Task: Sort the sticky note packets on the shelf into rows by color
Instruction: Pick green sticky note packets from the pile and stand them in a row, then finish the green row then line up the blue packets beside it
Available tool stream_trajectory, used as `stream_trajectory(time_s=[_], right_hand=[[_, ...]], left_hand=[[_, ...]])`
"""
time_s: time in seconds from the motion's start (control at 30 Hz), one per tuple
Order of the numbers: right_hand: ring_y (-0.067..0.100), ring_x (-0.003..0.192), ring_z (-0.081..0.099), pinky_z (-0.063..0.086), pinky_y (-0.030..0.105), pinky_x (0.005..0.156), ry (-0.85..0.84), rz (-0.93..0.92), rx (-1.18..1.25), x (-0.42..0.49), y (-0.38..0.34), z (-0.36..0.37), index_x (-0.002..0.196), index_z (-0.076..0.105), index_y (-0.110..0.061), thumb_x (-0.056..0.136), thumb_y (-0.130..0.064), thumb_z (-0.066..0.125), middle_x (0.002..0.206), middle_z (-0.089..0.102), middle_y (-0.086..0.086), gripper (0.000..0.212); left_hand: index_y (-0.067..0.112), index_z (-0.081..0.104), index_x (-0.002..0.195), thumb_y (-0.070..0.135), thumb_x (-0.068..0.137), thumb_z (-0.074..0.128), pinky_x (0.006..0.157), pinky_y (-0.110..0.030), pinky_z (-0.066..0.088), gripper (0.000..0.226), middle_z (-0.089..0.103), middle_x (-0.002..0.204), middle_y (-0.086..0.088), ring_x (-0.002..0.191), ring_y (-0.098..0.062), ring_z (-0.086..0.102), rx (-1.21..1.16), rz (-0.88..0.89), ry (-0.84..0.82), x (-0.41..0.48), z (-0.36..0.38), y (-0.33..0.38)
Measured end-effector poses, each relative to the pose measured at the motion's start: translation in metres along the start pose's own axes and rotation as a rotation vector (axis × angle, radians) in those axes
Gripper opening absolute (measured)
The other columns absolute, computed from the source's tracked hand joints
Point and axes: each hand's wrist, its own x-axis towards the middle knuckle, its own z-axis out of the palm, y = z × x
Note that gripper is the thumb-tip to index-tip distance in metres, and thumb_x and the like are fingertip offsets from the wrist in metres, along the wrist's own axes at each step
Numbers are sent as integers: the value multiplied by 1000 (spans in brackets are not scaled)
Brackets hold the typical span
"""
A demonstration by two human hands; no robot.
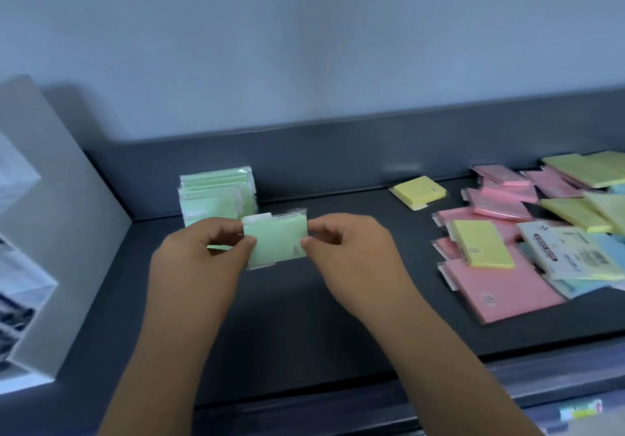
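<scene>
Dark grey shelf (355, 249) runs under a pale wall, with a row of green packets (216, 195) standing at its back left. Above it, the left hand (203, 253) and right hand (351, 249) each pinch one side of a green sticky note packet (277, 239). Pink, yellow and blue packets (527, 232) lie jumbled at right, one yellow packet (418, 192) apart.

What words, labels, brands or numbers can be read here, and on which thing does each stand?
No text reads clearly.
Dark logo, fine print on the white packet: blurred.
Fine print on the held green packet: too small.
Fine print on the yellow packet: too small.
Round mark on the pink packet: too small.
Coloured print on the shelf tag: blurred.
</scene>
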Motion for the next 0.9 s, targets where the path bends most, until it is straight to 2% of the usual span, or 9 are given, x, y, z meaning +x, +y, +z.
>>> stream_trajectory(time_s=[0.13, 0.2, 0.43, 0.53, 0.63, 0.73, 0.83, 0.9], right_hand=[[24, 77, 65, 57, 40, 70, -47, 48, -57, 6, -29, 40, 97, 73, -9, 89, -29, 64, 86, 72, 6, 23], [21, 77, 66, 57, 38, 69, -82, 69, -113, 6, -43, 63, 89, 72, -12, 88, -32, 65, 83, 71, 1, 21], [17, 79, 64, 56, 35, 67, -57, 91, -239, 9, -69, 125, 89, 66, -19, 90, -35, 62, 90, 68, -4, 16], [19, 83, 63, 56, 36, 70, -21, 113, -242, 8, -68, 134, 95, 65, -18, 91, -32, 61, 96, 66, 0, 16], [17, 83, 62, 54, 33, 67, 9, 133, -211, 10, -68, 136, 98, 64, -22, 90, -31, 58, 99, 65, 0, 14], [15, 91, 64, 57, 36, 79, 29, 140, -158, 11, -67, 129, 109, 65, -28, 89, -28, 59, 108, 66, -3, 21], [11, 97, 55, 46, 27, 82, 42, 152, -172, 6, -61, 112, 126, 58, -25, 95, -30, 62, 119, 59, -5, 32], [14, 106, 53, 42, 27, 85, 57, 149, -212, 1, -55, 97, 136, 54, -19, 98, -35, 61, 126, 57, -3, 41]], left_hand=[[36, 72, 84, 17, 83, 82, 78, -36, 58, 22, 73, 75, 12, 77, -11, 70, 47, -2, -26, 29, -34, -25], [29, 77, 87, 16, 83, 81, 80, -41, 60, 15, 74, 79, 8, 77, -14, 71, 77, -15, -52, 45, -50, -41], [28, 72, 78, 9, 81, 72, 72, -35, 56, 19, 71, 78, 11, 78, -13, 67, 231, -9, -105, 84, -72, -66], [28, 71, 79, 12, 80, 69, 75, -42, 58, 16, 71, 78, 11, 79, -13, 67, 257, -19, -149, 83, -67, -70], [27, 73, 86, 14, 82, 72, 79, -39, 57, 14, 71, 83, 13, 84, -11, 67, 221, -16, -164, 84, -65, -69], [32, 68, 91, 22, 85, 76, 81, -38, 56, 14, 69, 89, 14, 88, -12, 66, 164, -32, -159, 84, -65, -66], [37, 57, 88, 29, 88, 74, 77, -35, 51, 19, 60, 89, 21, 87, -8, 61, 171, -19, -158, 78, -68, -57], [35, 57, 94, 32, 89, 73, 79, -35, 48, 18, 56, 89, 21, 91, -13, 59, 225, 34, -154, 73, -69, -48]])
